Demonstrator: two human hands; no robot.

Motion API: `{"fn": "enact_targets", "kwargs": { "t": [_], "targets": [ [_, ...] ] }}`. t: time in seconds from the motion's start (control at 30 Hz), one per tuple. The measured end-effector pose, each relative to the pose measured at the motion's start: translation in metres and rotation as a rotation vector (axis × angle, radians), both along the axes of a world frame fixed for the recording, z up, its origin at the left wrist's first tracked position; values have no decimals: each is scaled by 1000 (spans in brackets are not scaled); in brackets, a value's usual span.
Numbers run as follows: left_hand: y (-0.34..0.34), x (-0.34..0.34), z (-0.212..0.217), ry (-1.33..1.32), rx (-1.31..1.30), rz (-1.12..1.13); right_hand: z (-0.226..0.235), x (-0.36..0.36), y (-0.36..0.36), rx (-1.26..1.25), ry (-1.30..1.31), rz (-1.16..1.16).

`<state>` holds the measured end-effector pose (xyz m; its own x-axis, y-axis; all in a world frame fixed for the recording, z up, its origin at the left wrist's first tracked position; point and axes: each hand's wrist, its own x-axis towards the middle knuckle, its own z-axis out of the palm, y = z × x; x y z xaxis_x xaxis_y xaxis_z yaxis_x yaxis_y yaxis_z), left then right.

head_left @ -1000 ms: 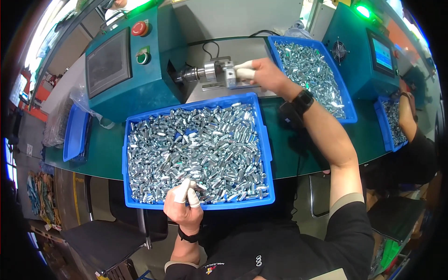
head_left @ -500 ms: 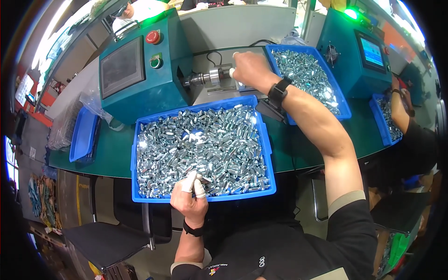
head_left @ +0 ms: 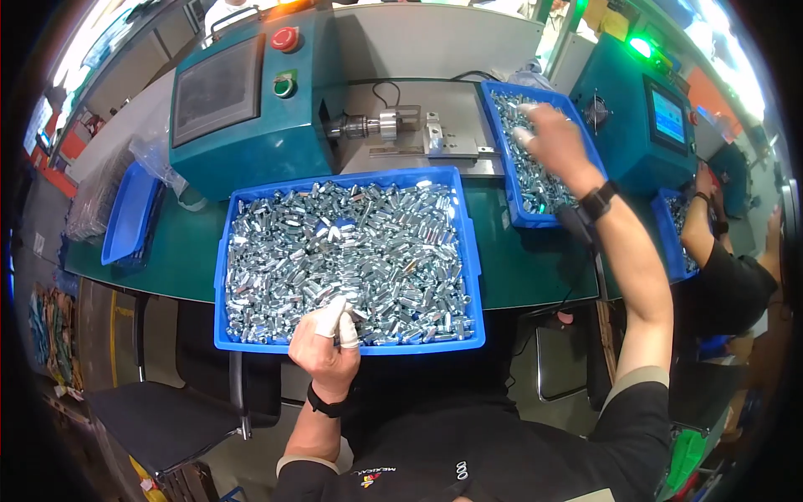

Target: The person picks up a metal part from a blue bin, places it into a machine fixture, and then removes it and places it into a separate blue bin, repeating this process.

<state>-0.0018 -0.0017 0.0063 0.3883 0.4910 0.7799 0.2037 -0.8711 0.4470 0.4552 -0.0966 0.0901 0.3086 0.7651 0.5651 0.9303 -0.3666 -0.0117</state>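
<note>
My left hand [head_left: 324, 345], with white covers on its fingertips, is closed in a pinch at the front edge of a blue tray [head_left: 347, 349]. The tray is heaped with short shiny metal parts [head_left: 351, 259]; what the pinched fingers hold is hidden. Over a second blue tray [head_left: 595, 155] at the right, my right hand [head_left: 559, 149] is blurred by motion, its covered fingertips apart and nothing visible between them. That tray also holds shiny metal parts [head_left: 535, 180]. Between the trays' far ends, the machine's round metal chuck [head_left: 386, 125] and steel fixture [head_left: 433, 134] show uncovered.
A teal machine [head_left: 251, 109] with a dark screen, red knob and green button stands behind the near tray. Farther right is another teal machine [head_left: 627, 109] with a lit screen, beside another person's arm [head_left: 698, 222]. A blue tray [head_left: 132, 217] lies left; a black chair [head_left: 167, 402] stands below.
My right hand has moved right, from the chuck to above the right-hand tray, and its fingers have spread. My left hand stays pinched at the near tray. The near machine's light turned from green to orange.
</note>
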Motion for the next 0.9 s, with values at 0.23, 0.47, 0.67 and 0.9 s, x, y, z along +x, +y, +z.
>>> {"fn": "enact_targets", "kwargs": {
  "t": [0.23,0.47,0.67,0.9],
  "targets": [
    [-1,-1,-5,22,-8,18,-47,-95,67,-261,-36,519],
    [-1,-3,-6,22,-8,33,-49,-112,72,-373,-229,501],
    [-1,-5,-3,22,-26,21,-10,-97,69,149,664,556],
    [2,-2,-5,13,-27,27,-10,-53,100,239,819,272]
  ]
}}
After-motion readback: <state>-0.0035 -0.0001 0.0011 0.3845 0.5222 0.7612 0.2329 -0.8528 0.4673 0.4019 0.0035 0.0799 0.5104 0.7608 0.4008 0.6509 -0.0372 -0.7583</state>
